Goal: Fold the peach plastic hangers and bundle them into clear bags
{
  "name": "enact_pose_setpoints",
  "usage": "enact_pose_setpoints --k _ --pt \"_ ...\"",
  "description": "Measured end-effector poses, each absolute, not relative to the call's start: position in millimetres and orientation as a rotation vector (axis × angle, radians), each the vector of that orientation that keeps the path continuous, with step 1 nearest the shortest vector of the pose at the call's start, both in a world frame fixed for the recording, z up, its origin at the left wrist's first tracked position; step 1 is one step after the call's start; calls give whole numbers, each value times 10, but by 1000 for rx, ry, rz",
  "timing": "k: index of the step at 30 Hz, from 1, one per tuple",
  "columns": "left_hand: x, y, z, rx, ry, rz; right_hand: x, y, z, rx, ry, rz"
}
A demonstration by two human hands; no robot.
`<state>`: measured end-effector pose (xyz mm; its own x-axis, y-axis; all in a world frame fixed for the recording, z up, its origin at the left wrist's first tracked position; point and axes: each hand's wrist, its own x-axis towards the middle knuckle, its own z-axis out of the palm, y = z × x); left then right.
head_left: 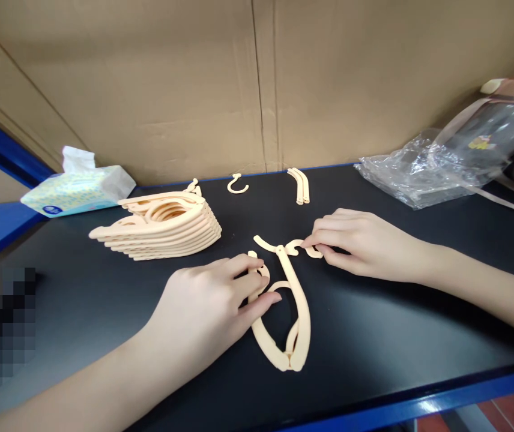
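Note:
A cream plastic folding hanger [301, 306] lies folded on the black table, its two arms meeting near the front edge. My left hand [212, 294] is closed over the hanger's left arm, fingers curled on its upper part and partly hiding it. At the hanger's top end, a short curved arm points left and a hook [293, 246] points right. My right hand [351, 243] pinches the outer end of that hook between thumb and fingers. A stack of similar folded hangers [162, 234] sits left of the hanger, beyond my left hand.
A loose hook [239, 191] and curved strips [301, 186] lie near the cardboard wall [194, 90]. A tissue pack [79, 186] stands at the back left. Crinkled clear plastic [414, 171] and a transparent bag [486, 135] occupy the back right. A blue edge [419, 403] borders the table's front.

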<state>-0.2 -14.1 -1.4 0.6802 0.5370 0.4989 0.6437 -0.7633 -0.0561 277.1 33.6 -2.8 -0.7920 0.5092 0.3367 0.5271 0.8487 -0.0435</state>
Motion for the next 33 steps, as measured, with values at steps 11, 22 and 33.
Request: enact_pose_setpoints --k 11,22,33 --pt "-33 -4 -72 -2864 -1016 -662 2797 313 26 -739 -2684 -51" --pt "-128 113 -81 -2735 -964 -625 2798 315 43 -796 -2713 42" --pt "-180 123 -77 -2861 -844 -548 2767 305 13 -810 -2701 19"
